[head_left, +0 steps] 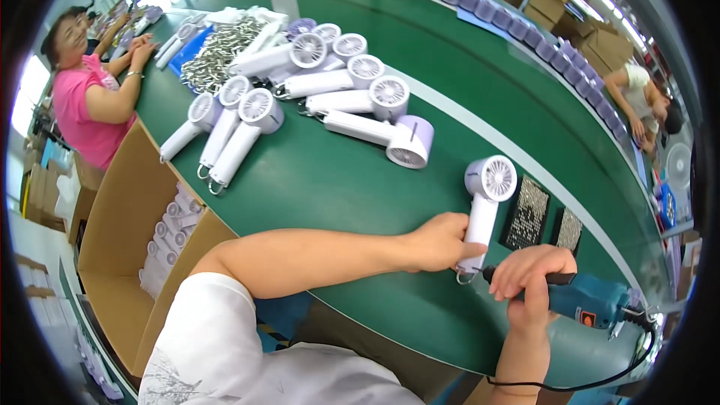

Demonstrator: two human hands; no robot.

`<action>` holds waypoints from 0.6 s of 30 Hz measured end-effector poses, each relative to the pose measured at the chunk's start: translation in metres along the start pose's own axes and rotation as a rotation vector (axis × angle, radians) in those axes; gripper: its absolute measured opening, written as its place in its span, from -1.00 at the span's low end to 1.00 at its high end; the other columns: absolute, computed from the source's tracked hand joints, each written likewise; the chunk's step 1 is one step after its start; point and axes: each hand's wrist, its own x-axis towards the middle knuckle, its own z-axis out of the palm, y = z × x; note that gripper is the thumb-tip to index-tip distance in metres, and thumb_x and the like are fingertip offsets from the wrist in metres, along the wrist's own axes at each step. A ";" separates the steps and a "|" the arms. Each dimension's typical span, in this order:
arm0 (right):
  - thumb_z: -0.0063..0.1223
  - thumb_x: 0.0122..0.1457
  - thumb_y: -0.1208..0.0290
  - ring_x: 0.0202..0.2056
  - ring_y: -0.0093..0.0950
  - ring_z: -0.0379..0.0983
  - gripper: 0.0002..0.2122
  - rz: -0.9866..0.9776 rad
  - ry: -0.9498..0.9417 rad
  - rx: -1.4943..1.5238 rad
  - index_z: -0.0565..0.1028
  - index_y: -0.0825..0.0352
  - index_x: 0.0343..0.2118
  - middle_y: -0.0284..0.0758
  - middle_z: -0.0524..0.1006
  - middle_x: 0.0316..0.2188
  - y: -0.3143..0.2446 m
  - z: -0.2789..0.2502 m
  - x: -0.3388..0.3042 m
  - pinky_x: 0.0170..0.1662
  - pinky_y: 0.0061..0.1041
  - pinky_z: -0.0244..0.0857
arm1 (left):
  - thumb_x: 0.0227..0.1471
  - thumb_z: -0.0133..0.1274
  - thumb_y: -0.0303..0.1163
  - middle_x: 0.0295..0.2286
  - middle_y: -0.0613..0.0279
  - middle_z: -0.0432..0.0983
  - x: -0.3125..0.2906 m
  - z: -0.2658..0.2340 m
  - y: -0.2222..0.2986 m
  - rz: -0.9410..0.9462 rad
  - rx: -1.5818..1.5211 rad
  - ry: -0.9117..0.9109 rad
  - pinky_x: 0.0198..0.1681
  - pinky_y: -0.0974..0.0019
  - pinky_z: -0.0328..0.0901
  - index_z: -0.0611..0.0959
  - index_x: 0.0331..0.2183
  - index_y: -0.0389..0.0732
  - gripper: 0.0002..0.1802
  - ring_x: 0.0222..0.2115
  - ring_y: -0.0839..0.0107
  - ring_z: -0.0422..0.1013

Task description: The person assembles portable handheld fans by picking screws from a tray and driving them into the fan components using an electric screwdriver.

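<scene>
My left hand (436, 243) is closed round the lower handle of a white handheld fan (484, 217), whose round grille head points away from me over the green table. A small metal ring (466, 277) hangs at the handle's bottom end. In my right hand (531, 274) is a teal electric screwdriver (589, 298), lying sideways with its black tip close to the base of the handle. Whether the tip touches the fan I cannot tell. Just beyond my right hand lie two black trays, one larger (526, 212) and one smaller (568, 229), filled with tiny metal pieces.
Several more white fans (345, 86) lie left of centre, beside a heap of metal rings (221, 52). A cardboard box (112, 255) with fans inside stands at left. The screwdriver's black cable (600, 386) loops below. People (90, 97) sit at left and far right.
</scene>
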 end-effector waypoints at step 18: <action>0.05 0.25 0.54 -0.71 -0.48 0.40 -0.87 -0.117 -0.036 0.040 0.32 0.40 -0.35 -0.24 0.44 -0.67 0.018 -0.001 -0.003 -0.60 -0.45 0.43 | 0.21 0.15 -0.39 -0.30 0.09 0.57 0.002 -0.002 -0.001 0.021 -0.070 -0.036 -0.35 0.28 0.53 0.53 -0.14 -0.42 -0.70 -0.37 0.35 0.57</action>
